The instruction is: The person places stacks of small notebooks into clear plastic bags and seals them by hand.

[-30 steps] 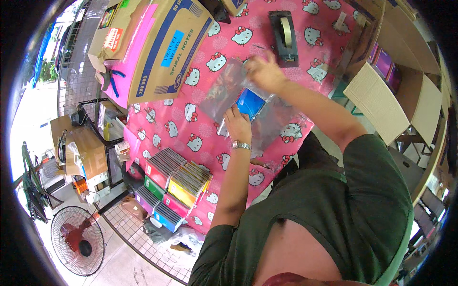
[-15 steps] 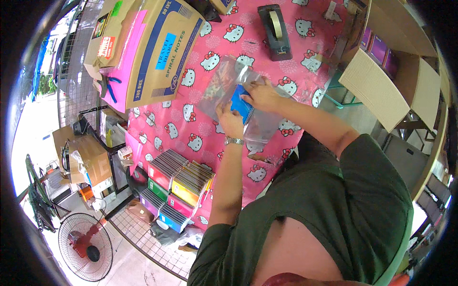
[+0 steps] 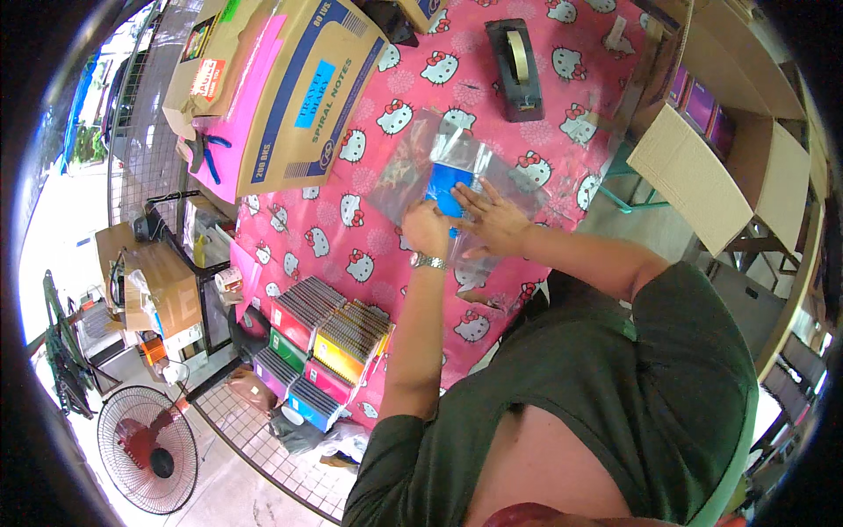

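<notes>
On the pink cloth lies a small blue spiral notebook [image 3: 443,179], in or under a clear plastic bag [image 3: 402,182]; which of the two I cannot tell. My right hand [image 3: 497,221] rests flat on the notebook's right side and the bag, fingers spread. At the notebook's lower left edge, my left hand [image 3: 425,228] is closed with its fingers curled in. What those fingers pinch is hidden. A metal watch [image 3: 428,261] sits on my left wrist. Both hands cover the near part of the notebook.
A black tape dispenser [image 3: 516,70] stands at the far side. Far left is a large carton [image 3: 303,105] with blue-handled pliers [image 3: 211,158] by it. Stacked spiral notebooks [image 3: 325,342] sit near left. An open carton [image 3: 689,167] is on the right, a fan [image 3: 147,450] lower left.
My right hand has shifted from the notebook's far corner toward its near side, and its fingers have spread. My left fingers have curled in at the edge. The view has shifted slightly.
</notes>
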Demonstrator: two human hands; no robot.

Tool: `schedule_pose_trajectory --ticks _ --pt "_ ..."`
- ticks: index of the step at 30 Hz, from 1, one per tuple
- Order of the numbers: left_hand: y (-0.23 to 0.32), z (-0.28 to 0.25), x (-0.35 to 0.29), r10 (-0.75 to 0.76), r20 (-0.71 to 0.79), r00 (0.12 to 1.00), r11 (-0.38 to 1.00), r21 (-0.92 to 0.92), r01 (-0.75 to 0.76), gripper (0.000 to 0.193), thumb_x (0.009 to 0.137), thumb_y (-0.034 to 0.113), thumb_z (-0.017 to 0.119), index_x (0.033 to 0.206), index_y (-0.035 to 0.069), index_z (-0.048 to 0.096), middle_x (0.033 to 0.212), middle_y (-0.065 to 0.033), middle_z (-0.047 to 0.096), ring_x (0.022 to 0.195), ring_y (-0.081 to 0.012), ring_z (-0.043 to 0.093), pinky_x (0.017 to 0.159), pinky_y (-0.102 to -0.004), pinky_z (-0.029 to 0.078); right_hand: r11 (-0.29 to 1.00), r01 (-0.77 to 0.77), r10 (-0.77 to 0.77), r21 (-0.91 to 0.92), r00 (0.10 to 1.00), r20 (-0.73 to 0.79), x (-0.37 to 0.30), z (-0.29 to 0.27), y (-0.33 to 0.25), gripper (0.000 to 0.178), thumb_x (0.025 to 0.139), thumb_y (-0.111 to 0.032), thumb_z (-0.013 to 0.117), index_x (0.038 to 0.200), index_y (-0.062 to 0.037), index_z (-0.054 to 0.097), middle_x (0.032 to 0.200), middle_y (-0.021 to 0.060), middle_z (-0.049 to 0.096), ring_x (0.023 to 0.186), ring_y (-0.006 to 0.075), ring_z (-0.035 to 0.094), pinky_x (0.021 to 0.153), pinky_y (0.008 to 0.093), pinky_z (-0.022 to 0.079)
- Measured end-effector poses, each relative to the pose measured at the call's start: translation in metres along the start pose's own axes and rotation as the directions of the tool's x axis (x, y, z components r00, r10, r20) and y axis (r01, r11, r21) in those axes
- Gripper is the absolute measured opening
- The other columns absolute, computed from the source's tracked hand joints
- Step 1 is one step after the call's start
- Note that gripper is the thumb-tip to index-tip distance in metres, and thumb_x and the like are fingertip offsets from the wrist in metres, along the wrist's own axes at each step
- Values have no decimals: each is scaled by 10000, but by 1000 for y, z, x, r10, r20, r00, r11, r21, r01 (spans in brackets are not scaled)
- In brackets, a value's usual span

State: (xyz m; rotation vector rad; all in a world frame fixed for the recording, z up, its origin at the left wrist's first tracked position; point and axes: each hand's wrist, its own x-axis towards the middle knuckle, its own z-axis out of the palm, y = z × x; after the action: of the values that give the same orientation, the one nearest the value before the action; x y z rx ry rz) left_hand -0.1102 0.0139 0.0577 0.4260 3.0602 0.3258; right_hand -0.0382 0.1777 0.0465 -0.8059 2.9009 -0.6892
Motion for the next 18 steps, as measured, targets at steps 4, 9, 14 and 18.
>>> schedule_pose_trajectory --ticks 4,9,14,18 --pt "11 1 -12 22 -22 1000 999 50 -21 112 653 145 642 696 51 684 738 -135 632 635 -315 608 568 -427 487 990 1 37 -141 963 266 31 -7 -7 873 763 -644 531 1436 -132 315 1513 220 134 1422 349 41 1102 603 31" --pt "18 11 -9 51 40 998 980 190 -57 177 691 173 623 689 2 672 750 -160 633 723 -313 620 645 -423 499 962 27 72 -273 936 345 39 -12 -14 929 723 -641 582 1406 -54 355 1514 241 84 1413 383 -1 1098 614 14" --pt "29 4 -20 38 62 997 976 214 -50 308 748 304 632 763 1 688 895 -167 628 899 -302 585 799 -423 460 994 46 -49 98 998 31 9 -25 30 774 710 -482 673 1303 -29 468 1324 208 432 1275 344 342 1039 509 278" --pt "42 -7 -27 31 172 985 954 289 -81 440 757 377 642 917 -31 666 1052 -170 587 1018 -300 519 928 -424 382 772 -531 567 350 326 -756 4 -61 128 192 794 -205 686 921 -70 634 847 113 623 619 196 563 567 314 467"
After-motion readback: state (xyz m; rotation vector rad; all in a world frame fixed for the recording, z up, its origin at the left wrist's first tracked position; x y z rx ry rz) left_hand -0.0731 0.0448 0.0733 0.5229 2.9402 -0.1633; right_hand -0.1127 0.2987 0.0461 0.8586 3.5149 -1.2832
